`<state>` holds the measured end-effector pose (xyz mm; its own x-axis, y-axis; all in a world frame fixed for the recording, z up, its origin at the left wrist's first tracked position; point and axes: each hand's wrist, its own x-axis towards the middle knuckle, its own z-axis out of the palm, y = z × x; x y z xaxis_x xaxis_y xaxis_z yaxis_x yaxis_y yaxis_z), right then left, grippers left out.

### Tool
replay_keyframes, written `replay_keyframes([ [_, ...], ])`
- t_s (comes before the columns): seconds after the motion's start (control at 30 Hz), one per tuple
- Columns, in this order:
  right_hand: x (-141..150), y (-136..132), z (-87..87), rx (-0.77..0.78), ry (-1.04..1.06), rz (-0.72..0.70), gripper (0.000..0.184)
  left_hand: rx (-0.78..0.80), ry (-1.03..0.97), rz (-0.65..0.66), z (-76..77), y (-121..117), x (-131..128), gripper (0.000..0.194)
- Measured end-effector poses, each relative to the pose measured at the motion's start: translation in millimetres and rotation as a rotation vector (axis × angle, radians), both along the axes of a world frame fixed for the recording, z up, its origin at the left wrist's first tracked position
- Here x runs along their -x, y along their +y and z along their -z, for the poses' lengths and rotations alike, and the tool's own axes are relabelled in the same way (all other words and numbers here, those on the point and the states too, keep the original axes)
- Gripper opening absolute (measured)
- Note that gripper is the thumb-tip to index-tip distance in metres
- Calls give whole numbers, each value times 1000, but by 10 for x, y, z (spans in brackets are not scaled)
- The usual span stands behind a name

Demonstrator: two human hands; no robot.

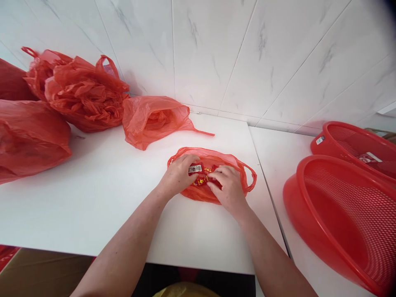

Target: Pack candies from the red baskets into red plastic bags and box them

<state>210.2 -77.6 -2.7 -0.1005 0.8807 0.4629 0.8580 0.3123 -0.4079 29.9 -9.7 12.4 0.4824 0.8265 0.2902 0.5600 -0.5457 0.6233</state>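
A small red plastic bag (216, 159) lies flat on the white table (108, 194), its loop handles pointing right. On top of it sits a small red packet (201, 175) with gold lettering and a white label. My left hand (178, 175) rests on the bag with its fingers curled over the packet's left end. My right hand (227, 187) pinches the packet's right end between thumb and fingers. Both hands meet over the middle of the bag.
Several stuffed red plastic bags (83, 95) crowd the table's back left, one (151, 119) lying open toward me. Two red mesh baskets (349, 214) stand on the adjoining surface at right. A marble-tiled wall (247, 53) backs the table. Cardboard shows below the front edge.
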Motion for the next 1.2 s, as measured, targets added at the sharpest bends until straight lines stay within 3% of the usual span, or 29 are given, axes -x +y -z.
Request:
replay_keyframes([
  [0.2, 76, 1, 142, 86, -205, -44, 20, 87, -29, -6, 41, -56, -60, 42],
  [0.53, 20, -15, 17, 97, 22, -58, 24, 18, -49, -31, 115, -37, -75, 47],
  [0.73, 0, -19, -21, 134, 151, 12, 22, 70, -65, -27, 108, -17, -84, 13],
  [0.87, -27, -7, -45, 154, 192, 36, 20, 88, -44, -24, 125, -18, -88, 15],
  [1.03, -59, -3, -62, 149, 193, 55, 22, -58, -50, 15, 154, -13, -91, 40],
  [1.2, -49, -14, -61, 155, 210, 13, 30, -187, -107, 84, 103, -25, -105, 22],
])
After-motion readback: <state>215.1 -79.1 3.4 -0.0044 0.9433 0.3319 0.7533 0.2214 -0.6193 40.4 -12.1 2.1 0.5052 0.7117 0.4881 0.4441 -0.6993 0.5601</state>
